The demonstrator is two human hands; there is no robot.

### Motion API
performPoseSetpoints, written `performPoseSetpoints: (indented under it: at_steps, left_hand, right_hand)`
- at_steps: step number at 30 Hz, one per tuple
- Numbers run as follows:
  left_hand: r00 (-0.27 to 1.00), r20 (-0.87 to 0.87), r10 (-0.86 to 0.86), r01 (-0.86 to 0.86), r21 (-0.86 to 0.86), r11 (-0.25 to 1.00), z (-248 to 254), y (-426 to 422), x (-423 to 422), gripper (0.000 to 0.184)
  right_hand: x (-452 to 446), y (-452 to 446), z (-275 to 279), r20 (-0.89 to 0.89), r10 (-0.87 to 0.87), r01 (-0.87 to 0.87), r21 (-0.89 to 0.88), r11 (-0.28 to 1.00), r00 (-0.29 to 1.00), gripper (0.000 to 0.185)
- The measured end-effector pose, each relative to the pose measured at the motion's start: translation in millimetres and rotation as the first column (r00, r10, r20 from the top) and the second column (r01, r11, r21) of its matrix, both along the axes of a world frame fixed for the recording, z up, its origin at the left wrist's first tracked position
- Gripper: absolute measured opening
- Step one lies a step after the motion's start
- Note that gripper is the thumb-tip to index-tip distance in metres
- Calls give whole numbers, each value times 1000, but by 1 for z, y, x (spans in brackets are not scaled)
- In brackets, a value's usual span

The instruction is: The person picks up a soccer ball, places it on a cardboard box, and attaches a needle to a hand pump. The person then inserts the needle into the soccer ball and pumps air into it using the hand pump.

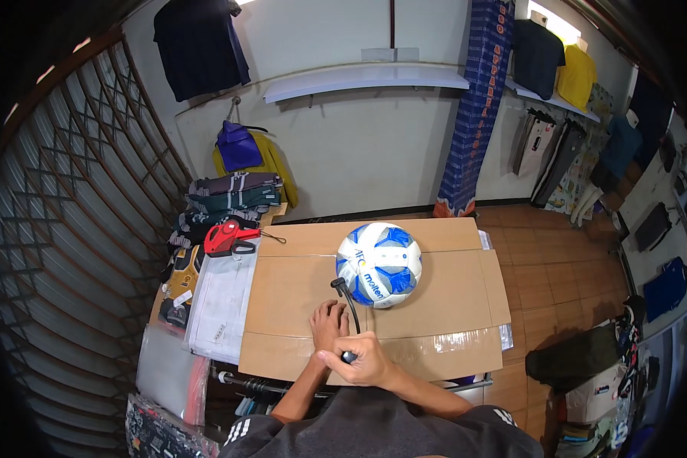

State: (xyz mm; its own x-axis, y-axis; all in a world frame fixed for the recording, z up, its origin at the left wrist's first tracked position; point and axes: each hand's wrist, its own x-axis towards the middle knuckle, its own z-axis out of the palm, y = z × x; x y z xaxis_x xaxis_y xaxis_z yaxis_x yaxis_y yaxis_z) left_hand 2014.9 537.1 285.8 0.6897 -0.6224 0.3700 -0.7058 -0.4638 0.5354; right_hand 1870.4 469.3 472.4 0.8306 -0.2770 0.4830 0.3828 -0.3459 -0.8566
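Note:
A white, blue and grey football [379, 265] rests on a flattened cardboard sheet [435, 309] in front of me. My right hand [362, 360] is closed round what looks like a small black hand pump [349, 356], most of it hidden by the fingers. From it a thin black hose [351, 305] rises towards the ball, its angled end [338, 283] beside the ball's lower left side; contact cannot be made out. Close by on the left, my left hand [329, 324] lies on the cardboard with fingers stretched out, the forearms near each other at the wrists.
At the table's left are a red tape dispenser [229, 238], clear plastic packs [221, 313] and folded clothes [233, 191]. A metal rail [477, 382] runs under the near edge. A folding metal gate [84, 214] stands left; clothing piles [580, 366] lie on the right.

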Motion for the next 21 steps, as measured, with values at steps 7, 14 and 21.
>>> performPoseSetpoints:
  at_steps: [7,14,21]
  left_hand:
    - [1000,-13,9,-9,-11,1000,-2,-1,1,29]
    - [1000,-14,-10,10,4,1000,-12,1,4,28]
    - [1000,-26,-13,13,20,1000,-9,3,6,34]
  right_hand:
    - [12,14,-49,27,-83,83,8,997,996,35]
    - [17,2,-61,-110,-84,81,-30,996,990,33]
    - [-22,-12,42,-98,36,-43,-61,997,994,39]
